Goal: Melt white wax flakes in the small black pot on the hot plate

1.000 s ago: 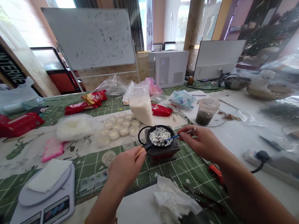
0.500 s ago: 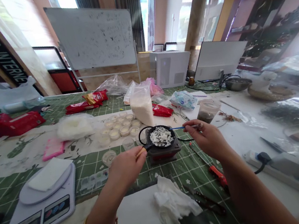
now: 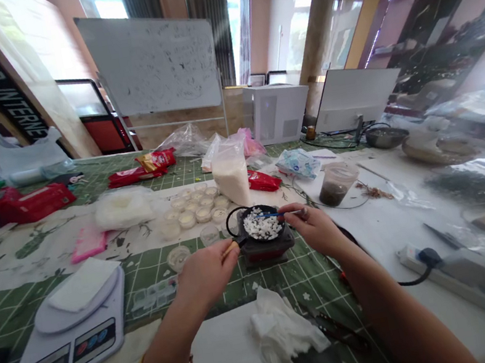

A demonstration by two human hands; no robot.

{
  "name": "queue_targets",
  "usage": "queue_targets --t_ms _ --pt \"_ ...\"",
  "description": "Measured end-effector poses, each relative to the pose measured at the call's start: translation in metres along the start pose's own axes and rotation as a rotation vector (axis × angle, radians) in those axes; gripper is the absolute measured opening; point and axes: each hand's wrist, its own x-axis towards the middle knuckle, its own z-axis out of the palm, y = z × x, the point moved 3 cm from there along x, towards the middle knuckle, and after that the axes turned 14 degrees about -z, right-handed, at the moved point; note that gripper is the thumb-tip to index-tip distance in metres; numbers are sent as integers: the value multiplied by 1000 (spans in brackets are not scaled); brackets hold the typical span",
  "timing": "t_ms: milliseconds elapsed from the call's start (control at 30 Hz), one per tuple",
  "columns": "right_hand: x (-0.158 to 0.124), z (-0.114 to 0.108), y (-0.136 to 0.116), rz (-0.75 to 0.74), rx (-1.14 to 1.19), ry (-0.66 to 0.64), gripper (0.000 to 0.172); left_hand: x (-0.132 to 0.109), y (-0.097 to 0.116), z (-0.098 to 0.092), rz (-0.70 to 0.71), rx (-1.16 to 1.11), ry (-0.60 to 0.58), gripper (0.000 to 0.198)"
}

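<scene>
Stirring the white chunks (image 3: 262,225) well seems to call for short, shallow strokes kept inside the rim, since the heap stands above the edge and could spill. The other hand should brace the handle so that the small black round pan (image 3: 246,235) does not slide on the dark squat heater with a red base (image 3: 267,253) it sits on.

The left hand (image 3: 206,272) is closed around the pan's wooden handle end, knuckles up, and its forearm runs in from the lower left over the green gridded cutting mat (image 3: 296,275). The right hand (image 3: 314,228) pinches a thin blue-tipped stick (image 3: 286,213) between thumb and fingertips. Its wrist is raised just right of the pan, and the stick lies nearly level with its tip among the chunks. Whether the tip reaches the pan's bottom cannot be told from here. A crumpled white tissue (image 3: 282,331) lies near, between the forearms.
</scene>
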Motion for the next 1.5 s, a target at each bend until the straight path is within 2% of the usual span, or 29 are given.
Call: queue_targets --t_ms 67,200,400,533,700,867,1000,1133,1300,1500 --pt "0 1 2 -6 50 19 27 -1 0 -1 5 3 8 36" --pt "1 -1 7 7 45 167 28 -2 1 -1 14 16 9 36" --pt "3 12 10 -11 102 83 25 -1 2 -1 18 22 25 36" --pt "2 9 9 -28 43 158 28 -1 2 -1 15 26 24 36" --pt "2 12 9 -38 35 77 26 -3 2 -2 21 12 13 36" --pt "0 11 5 -19 68 83 25 -2 2 -2 29 15 12 37" --pt "-1 9 -3 -35 -38 -28 28 -2 2 -2 30 15 16 37" --pt "-5 -2 -13 -41 -115 45 28 -2 2 -2 34 22 16 36" --pt "-8 2 -21 -53 -67 -79 26 -2 3 -2 23 22 28 35" --pt "-6 -22 -16 16 -271 106 26 -2 3 -2 8 40 20 36"
